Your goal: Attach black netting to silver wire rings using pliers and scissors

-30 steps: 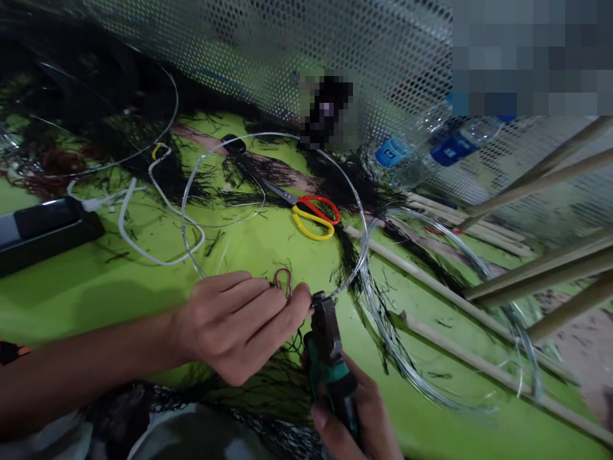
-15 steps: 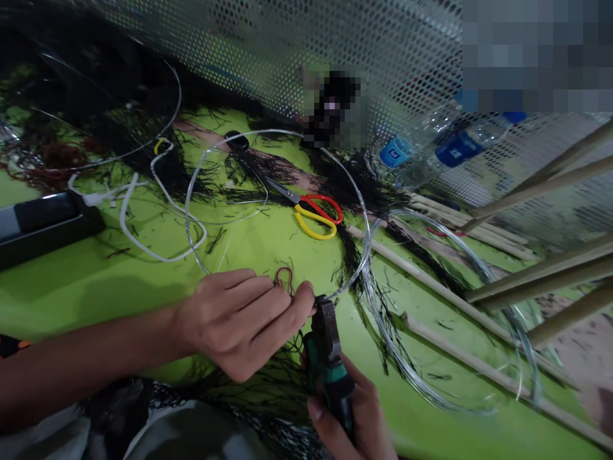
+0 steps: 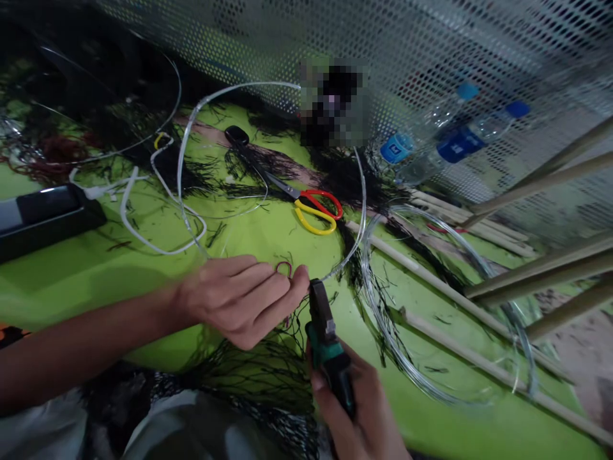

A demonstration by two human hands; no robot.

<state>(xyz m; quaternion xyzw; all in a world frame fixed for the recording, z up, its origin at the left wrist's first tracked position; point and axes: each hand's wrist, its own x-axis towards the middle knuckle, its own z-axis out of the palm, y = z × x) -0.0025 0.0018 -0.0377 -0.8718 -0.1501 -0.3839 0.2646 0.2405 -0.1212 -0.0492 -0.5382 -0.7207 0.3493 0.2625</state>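
Note:
My left hand (image 3: 249, 297) is closed, its thumb and fingers pinched on a large silvery wire loop (image 3: 181, 150) whose near side runs behind the knuckles. My right hand (image 3: 364, 402) grips pliers (image 3: 330, 354) with green and black handles. The pliers' jaws meet the wire just right of my left thumb; whether they bite on it I cannot tell. A thin dark red cord loop (image 3: 284, 264) shows behind my left fingers. Black netting (image 3: 258, 377) hangs below both hands, over my lap.
Scissors (image 3: 301, 203) with red and yellow handles lie beyond my hands on the green surface (image 3: 158, 281). A coil of clear wire (image 3: 378, 313) and wooden poles (image 3: 454, 338) lie right. Plastic bottles (image 3: 462, 144) rest by the perforated panel (image 3: 412, 57). A black device (image 3: 52, 217) sits left.
Both hands have moved slightly up and away from me, pliers included. The wire loop has risen and tilted, its far side now higher. More of the netting shows below the hands.

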